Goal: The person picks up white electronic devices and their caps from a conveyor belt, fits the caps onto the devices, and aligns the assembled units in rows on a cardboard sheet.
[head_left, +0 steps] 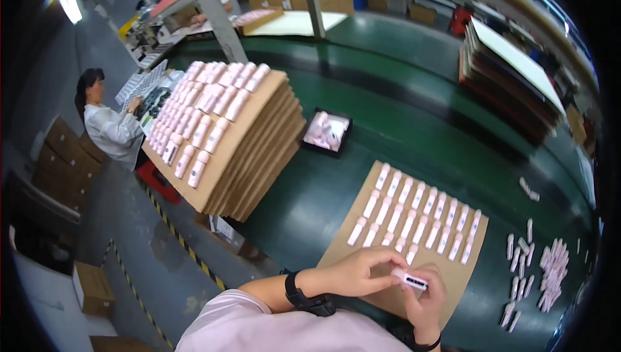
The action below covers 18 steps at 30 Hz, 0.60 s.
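Both my hands meet over the near edge of a brown cardboard sheet (453,281). Between them is a small pink wand-shaped device (414,281) with a rounded end and a dark slot in its white side. My right hand (427,303) grips its body with bent fingers. The thumb and fingertips of my left hand (372,272) pinch the rounded end. On the sheet just beyond lie several rows of similar pink devices (409,223), side by side with their rounded ends pointing away from me. Fingers partly cover the held one.
To the left stands a tall stack of cardboard sheets (259,151) topped with pink devices. A black tray (330,151) holds small parts. Loose pink pieces (553,271) are heaped on the green table (375,119) at right. Stacked boards (511,74) stand far right; a co-worker (110,122) sits at far left.
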Tool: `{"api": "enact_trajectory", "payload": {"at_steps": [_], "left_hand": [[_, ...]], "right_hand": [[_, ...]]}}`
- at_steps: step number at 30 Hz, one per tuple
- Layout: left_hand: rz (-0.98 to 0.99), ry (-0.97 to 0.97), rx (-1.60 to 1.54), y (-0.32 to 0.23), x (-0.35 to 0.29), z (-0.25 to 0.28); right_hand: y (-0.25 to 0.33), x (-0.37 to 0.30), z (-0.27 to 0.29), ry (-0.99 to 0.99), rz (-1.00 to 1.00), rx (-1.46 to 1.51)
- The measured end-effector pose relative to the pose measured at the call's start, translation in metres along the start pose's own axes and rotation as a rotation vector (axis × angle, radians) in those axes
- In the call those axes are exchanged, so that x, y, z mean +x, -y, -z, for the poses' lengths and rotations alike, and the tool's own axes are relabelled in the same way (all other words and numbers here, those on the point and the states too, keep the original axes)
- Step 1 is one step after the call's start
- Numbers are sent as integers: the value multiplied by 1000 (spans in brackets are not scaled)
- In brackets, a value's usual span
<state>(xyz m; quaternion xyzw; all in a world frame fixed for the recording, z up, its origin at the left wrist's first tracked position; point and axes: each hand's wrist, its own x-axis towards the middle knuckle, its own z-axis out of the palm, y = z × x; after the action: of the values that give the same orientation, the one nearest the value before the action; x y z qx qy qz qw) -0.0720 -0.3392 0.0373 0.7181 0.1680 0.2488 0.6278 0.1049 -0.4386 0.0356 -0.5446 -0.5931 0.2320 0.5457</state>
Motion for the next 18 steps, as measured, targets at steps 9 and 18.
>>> {"api": "enact_trajectory", "payload": {"at_steps": [9, 18], "left_hand": [[-147, -150, 161, -6, -3, 12], [-113, -67, 128, -2, -3, 1]], "right_hand": [[-5, 14, -5, 59, 33, 82], [-11, -5, -1, 29, 87, 101]]}}
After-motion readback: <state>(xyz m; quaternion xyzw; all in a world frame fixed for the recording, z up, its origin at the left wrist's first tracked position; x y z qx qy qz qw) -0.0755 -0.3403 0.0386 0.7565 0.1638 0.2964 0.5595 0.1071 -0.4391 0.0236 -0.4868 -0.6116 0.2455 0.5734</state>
